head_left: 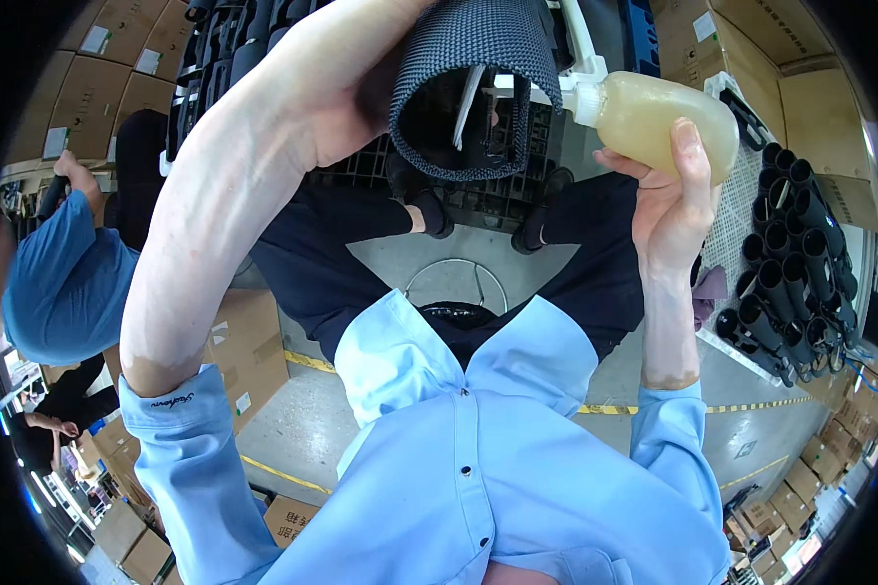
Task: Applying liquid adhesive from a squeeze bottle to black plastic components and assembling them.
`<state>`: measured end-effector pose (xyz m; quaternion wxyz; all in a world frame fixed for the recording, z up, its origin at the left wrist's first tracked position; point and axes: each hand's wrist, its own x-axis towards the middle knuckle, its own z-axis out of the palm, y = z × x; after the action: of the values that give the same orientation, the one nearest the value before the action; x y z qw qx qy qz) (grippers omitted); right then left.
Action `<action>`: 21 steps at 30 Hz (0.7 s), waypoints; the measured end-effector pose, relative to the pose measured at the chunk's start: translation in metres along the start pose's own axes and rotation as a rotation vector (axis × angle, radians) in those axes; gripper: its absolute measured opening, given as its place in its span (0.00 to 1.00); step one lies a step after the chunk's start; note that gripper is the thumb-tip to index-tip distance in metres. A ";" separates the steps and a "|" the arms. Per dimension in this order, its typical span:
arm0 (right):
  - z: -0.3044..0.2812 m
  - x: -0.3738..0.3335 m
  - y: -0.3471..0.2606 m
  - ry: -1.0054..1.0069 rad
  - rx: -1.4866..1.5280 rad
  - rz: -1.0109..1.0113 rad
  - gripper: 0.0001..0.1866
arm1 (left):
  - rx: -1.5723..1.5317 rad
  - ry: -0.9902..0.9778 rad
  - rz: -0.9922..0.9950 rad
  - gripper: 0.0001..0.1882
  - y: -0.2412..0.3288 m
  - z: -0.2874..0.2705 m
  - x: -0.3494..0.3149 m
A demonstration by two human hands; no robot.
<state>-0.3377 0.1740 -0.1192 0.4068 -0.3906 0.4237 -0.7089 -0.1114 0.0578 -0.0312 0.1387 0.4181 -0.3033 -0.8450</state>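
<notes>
The right hand [678, 190] grips a yellowish bottle [649, 115], tipped sideways, just beside a dark woven tube [473, 54]. The left hand [348, 122] is at the tube's left side; its grip, fingers hidden, cannot be told.

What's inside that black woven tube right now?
A slim pale strip shows within the opening of the black woven tube, against a dark interior. The tube's wall and shadow hide the rest, so I can't tell what lies deeper.
</notes>
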 end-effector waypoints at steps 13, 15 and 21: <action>-0.010 -0.005 0.001 0.009 -0.015 0.058 0.27 | 0.068 -0.035 0.042 0.41 -0.002 0.004 0.002; -0.011 -0.007 -0.001 -0.025 0.018 0.087 0.27 | 0.069 -0.031 0.045 0.41 -0.002 0.005 0.002; -0.012 -0.012 -0.004 -0.014 0.044 0.143 0.27 | 0.072 -0.008 0.063 0.39 -0.003 0.007 0.004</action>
<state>-0.3451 0.1894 -0.1216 0.4677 -0.3552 0.4322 -0.6844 -0.1190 0.0611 -0.0322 0.1490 0.4098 -0.3469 -0.8304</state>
